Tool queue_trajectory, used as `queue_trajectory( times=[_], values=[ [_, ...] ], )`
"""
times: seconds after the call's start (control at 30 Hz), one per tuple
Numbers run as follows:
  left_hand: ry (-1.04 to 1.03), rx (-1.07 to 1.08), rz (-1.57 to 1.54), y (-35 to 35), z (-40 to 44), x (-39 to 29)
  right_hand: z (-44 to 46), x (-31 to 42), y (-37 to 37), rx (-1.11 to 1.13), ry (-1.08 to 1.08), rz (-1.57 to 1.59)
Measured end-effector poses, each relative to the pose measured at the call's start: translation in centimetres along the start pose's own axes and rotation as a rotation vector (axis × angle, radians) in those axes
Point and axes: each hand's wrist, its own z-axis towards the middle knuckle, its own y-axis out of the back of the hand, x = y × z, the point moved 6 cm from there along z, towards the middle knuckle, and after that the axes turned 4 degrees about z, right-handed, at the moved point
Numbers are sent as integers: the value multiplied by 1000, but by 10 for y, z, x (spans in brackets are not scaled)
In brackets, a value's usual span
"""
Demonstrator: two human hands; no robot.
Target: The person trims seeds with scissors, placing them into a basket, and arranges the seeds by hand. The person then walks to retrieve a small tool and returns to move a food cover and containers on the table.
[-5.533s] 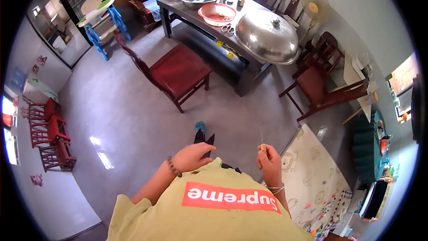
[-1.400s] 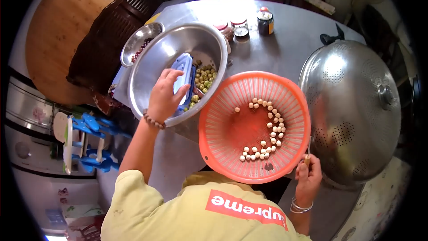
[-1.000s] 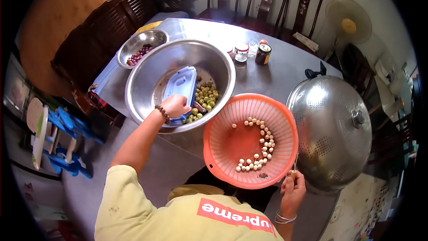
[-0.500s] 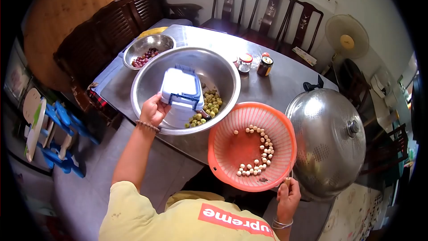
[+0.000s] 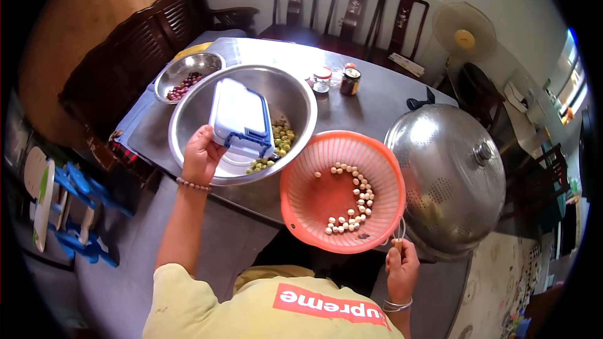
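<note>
My left hand (image 5: 202, 154) is closed on the near edge of a white plastic food container with blue clips (image 5: 242, 115). It holds the container tilted over a large steel bowl (image 5: 178, 144). Small green round pieces (image 5: 282, 138) lie at the bowl's right side, partly behind the container. My right hand (image 5: 402, 270) grips the short wooden handle of a small tool with a wire loop (image 5: 398, 243), beside the rim of an orange plastic colander (image 5: 301, 207). Pale round pieces, several of them, form a curve inside the colander (image 5: 363, 196).
A smaller steel bowl (image 5: 210, 63) holds dark red grapes (image 5: 184, 86). Two jars (image 5: 350, 81) (image 5: 321, 80) stand farther back on the grey table (image 5: 370, 107). A big perforated steel strainer (image 5: 440, 176) lies upside down at right. Chairs (image 5: 355, 12) and a fan (image 5: 465, 34) are behind.
My view has shifted, so the table things appear farther left and slightly higher. The container has tilted more, and the tool's wire loop now shows above my right hand.
</note>
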Motion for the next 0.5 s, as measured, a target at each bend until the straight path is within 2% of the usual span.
queue_trajectory(
  times=[0.1,0.27,0.47,0.5],
  values=[
    [-111,164,84,-25,4,-9,-3,-1,5,-16,-12,21],
    [-89,260,65,-82,17,1,-8,-9,16,-61,-39,-4],
    [243,436,-53,-134,67,79,-9,-15,32,-112,-29,4],
    [324,367,-86,-145,74,93,-10,-18,37,-124,-38,-7]
  ],
)
